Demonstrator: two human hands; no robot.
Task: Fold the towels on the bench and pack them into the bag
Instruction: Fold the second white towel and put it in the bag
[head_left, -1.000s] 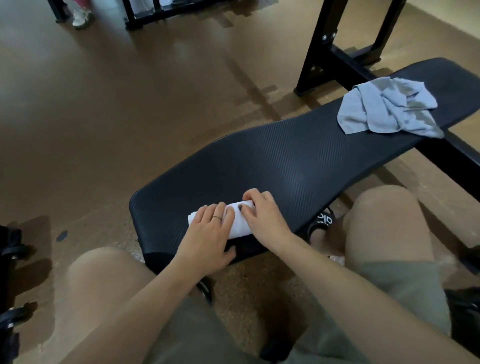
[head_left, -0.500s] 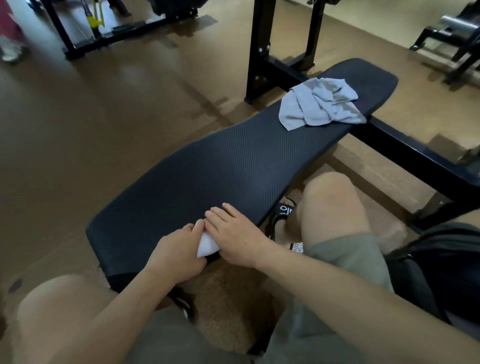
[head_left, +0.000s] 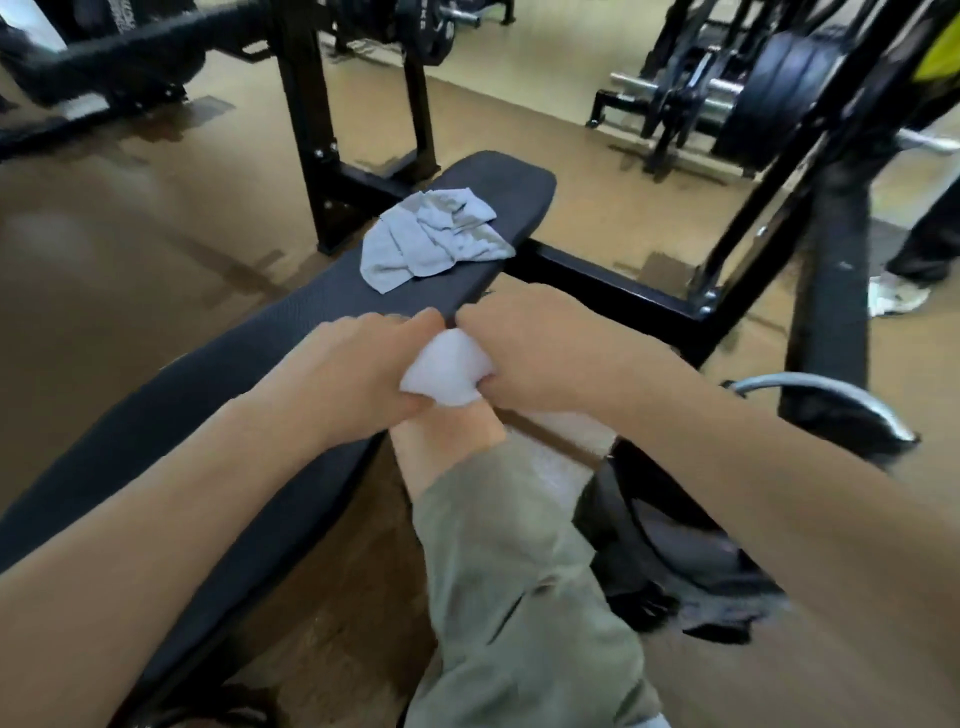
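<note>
Head view: white towel (head_left: 448, 370), rolled into a tight wad, held up between both hands over the right knee (head_left: 449, 441), clear of the desk (head_left: 260, 374) and just off its near edge; left hand (head_left: 358, 374) curled round the roll's left end, fingers (head_left: 415, 402) tucked under it and thumb across the top; right hand (head_left: 550, 348) gripping the right end, fingers (head_left: 480, 387) wrapped beneath, knuckles up; only the middle of the roll showing between the two grips, ends hidden inside the palms; thumbs nearly meeting above the roll.

Grey towel (head_left: 434, 236) lying crumpled and unfolded on the far end of the desk, well apart from both hands, one corner hanging just over the right edge.

Black bag (head_left: 691, 566) on the floor (head_left: 130, 234) to the right of the right leg, below the right forearm, well under the roll; whether its mouth is open cannot be told, blurred.

Olive shorts (head_left: 514, 597) covering the right thigh; black steel frame (head_left: 613, 291) running out from under the desk to the right; uprights (head_left: 306, 119) behind the far end; weight plates (head_left: 779, 88) on a rack at the back right; white shoe (head_left: 896, 296) and dark trouser leg of another person at the right edge.
</note>
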